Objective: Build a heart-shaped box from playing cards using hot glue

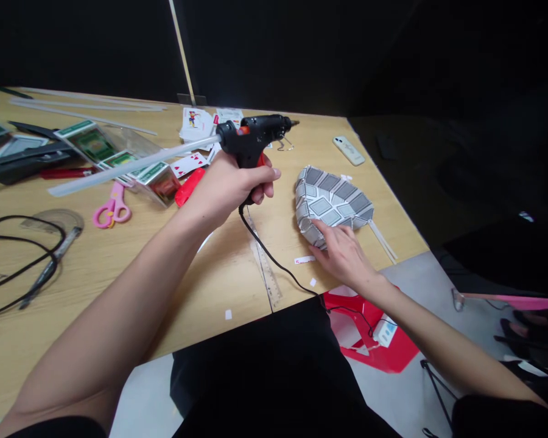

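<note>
My left hand (246, 179) is wrapped round the handle of a black hot glue gun (256, 137), raised above the table. The nozzle points right, and a long clear glue stick (137, 171) sticks out of its back end. Below and to the right, a grey-and-white patterned card basket (331, 207) with a raised rim rests on the table. My right hand (342, 252) grips its near left edge, index finger on the rim and thumb lower on the outside. A thin pale strip (383, 242) projects from the basket's right side.
Pink scissors (112, 210), playing cards (196, 125), card boxes (89, 143) and a black cable (18, 222) lie leftward. A clear ruler (262, 261) lies near the front edge. Behind the basket is a phone (348, 151). The gun's cord drops past a red stool (397, 350).
</note>
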A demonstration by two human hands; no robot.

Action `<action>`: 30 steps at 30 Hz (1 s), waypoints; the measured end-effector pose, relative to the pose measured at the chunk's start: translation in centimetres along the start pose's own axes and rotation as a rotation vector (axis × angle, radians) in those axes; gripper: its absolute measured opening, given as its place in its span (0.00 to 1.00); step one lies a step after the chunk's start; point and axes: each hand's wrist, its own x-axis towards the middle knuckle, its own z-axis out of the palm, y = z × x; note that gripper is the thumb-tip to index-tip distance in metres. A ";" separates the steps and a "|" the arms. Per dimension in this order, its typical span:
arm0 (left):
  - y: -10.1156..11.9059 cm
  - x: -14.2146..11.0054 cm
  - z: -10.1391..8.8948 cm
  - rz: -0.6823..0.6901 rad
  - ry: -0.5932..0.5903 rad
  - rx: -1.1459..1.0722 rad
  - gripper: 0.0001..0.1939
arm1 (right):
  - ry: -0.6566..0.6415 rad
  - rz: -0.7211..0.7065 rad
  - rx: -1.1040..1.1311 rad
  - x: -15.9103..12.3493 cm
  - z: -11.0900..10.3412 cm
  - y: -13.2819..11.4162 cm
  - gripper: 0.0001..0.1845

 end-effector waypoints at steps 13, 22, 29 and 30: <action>1.2 -1.0 0.7 -0.038 -0.077 0.170 0.16 | 0.315 -0.046 -0.011 0.2 -6.7 2.3 0.36; 3.3 -3.1 1.4 -0.045 -0.252 0.393 0.22 | 0.520 0.025 0.175 0.5 -9.8 1.7 0.42; 4.2 -4.4 2.0 0.039 -0.216 0.493 0.21 | 0.572 -0.060 0.158 1.8 -9.6 0.9 0.44; 4.4 -4.5 2.1 0.028 -0.222 0.527 0.21 | 0.584 -0.074 0.144 2.0 -9.6 0.8 0.43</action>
